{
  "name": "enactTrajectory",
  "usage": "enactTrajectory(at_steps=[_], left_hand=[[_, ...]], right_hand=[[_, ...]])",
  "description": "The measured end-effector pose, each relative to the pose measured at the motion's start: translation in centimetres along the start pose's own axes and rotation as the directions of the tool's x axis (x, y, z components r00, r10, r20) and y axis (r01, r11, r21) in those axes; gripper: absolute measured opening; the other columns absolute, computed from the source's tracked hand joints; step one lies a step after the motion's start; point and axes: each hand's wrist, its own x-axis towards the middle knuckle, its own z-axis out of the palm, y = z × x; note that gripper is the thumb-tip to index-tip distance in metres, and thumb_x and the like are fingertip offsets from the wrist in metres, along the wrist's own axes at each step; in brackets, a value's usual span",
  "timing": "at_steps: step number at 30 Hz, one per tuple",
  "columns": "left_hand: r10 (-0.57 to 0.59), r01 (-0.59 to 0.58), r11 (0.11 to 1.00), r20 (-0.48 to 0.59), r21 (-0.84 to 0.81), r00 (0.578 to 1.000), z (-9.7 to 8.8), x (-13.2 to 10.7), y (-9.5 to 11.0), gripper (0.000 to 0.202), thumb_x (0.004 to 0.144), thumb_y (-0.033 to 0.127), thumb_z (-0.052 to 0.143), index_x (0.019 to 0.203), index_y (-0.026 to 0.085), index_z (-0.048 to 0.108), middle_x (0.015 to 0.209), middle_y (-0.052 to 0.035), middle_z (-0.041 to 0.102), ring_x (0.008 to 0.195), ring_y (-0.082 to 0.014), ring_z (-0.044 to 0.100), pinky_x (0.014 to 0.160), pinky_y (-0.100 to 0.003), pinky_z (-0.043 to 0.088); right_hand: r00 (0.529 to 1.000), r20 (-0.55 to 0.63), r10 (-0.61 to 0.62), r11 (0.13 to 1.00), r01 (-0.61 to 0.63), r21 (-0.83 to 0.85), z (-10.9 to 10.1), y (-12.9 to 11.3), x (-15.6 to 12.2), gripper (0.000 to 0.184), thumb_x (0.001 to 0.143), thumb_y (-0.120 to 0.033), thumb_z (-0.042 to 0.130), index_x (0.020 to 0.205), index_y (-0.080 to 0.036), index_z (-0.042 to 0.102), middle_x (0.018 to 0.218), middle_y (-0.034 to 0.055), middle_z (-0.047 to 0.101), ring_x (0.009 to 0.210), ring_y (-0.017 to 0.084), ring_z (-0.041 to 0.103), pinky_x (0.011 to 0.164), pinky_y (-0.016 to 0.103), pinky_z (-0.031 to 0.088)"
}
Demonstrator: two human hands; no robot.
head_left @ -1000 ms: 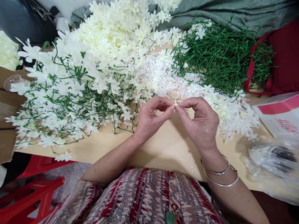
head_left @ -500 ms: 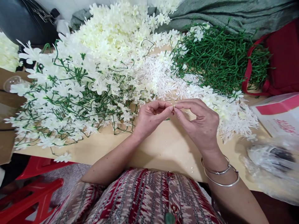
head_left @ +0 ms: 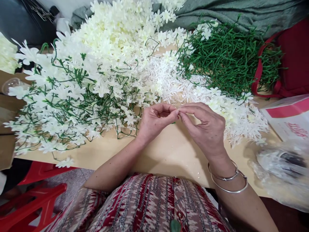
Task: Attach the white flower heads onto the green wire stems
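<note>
My left hand [head_left: 158, 120] and my right hand [head_left: 204, 129] meet fingertip to fingertip above the table [head_left: 166, 158]. Both are closed in a pinch around something tiny and pale, too small and hidden to name. A bit of green shows just under the left fingertips. To the left lies a heap of white artificial flowers on green stems [head_left: 79, 93]. Thin white artificial stamens [head_left: 166, 77] are piled right behind my hands. Loose cream-white flower heads [head_left: 116, 35] form a mound farther back, and bare green plastic stems [head_left: 222, 61] sit at the back right.
A red bag [head_left: 293, 61] stands at the far right, with a white and pink box [head_left: 288, 117] before it. Clear plastic wrapping [head_left: 282, 174] lies at the right edge. A black bag [head_left: 29, 22] is at the back left, red stools [head_left: 36, 203] at the lower left.
The pale speck between my fingertips shows less than before. Both hands stay pinched together in almost the same place; the view has shifted slightly.
</note>
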Motion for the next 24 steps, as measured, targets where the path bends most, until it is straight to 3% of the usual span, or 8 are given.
enactTrajectory(at_steps=[17, 24], left_hand=[[0.039, -0.039, 0.999, 0.071, -0.002, 0.997, -0.15, 0.05, -0.16, 0.039, 0.078, 0.05, 0.089, 0.083, 0.013, 0.075, 0.077, -0.005, 0.075, 0.072, -0.0124, 0.068, 0.069, -0.024, 0.057], [0.029, -0.029, 1.0, 0.035, -0.009, 0.999, -0.06, 0.06, -0.26, 0.041, 0.072, 0.051, 0.092, 0.079, 0.014, 0.075, 0.075, -0.0025, 0.074, 0.069, -0.01, 0.067, 0.066, -0.021, 0.054]], right_hand=[[0.994, 0.057, 0.093, 0.99, -0.099, 0.104, -0.72, 0.0, 0.17, 0.013, 0.093, -0.016, 0.068, 0.094, -0.026, 0.076, 0.092, 0.0013, 0.08, 0.087, 0.018, 0.077, 0.08, 0.034, 0.062], [0.993, 0.054, 0.106, 0.989, -0.111, 0.1, -0.6, -0.24, 0.19, 0.017, 0.093, -0.014, 0.066, 0.091, -0.028, 0.076, 0.092, 0.0015, 0.08, 0.087, 0.02, 0.077, 0.081, 0.037, 0.063]])
